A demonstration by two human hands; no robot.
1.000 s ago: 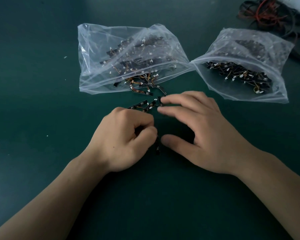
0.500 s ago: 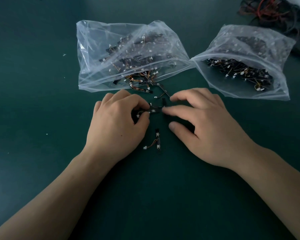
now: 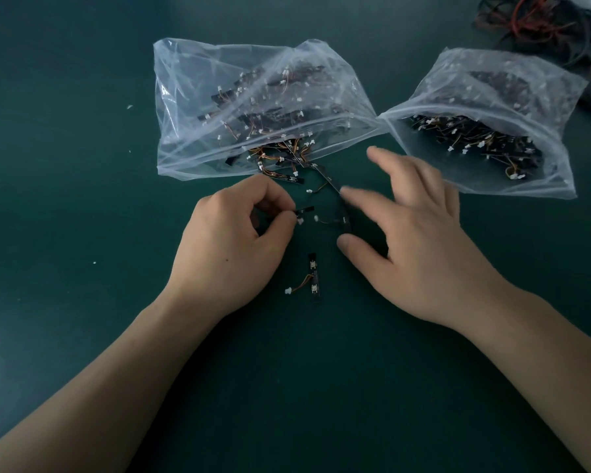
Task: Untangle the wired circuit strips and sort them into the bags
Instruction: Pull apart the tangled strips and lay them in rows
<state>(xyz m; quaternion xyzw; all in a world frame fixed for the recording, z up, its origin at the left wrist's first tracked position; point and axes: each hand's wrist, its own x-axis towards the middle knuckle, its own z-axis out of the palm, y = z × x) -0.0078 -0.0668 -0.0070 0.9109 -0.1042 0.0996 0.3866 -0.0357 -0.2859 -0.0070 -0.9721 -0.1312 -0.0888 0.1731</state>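
Left hand (image 3: 232, 240) pinched one strip (image 3: 306, 210), likely to pull it free; right hand (image 3: 413, 240) was spread, holding nothing, over next strip (image 3: 347, 221).

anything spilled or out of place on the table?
Yes. Tangled strips spill from the mouth of the left bag onto the table. One loose strip lies apart; the left hand pinches a second strip. The right bag holds its contents.

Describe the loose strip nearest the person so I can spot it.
On the green table, look between the left hand and right hand, toward the wrists. A black strip lies there alone. No hand touches it, and its orange wire curls left to a white plug.
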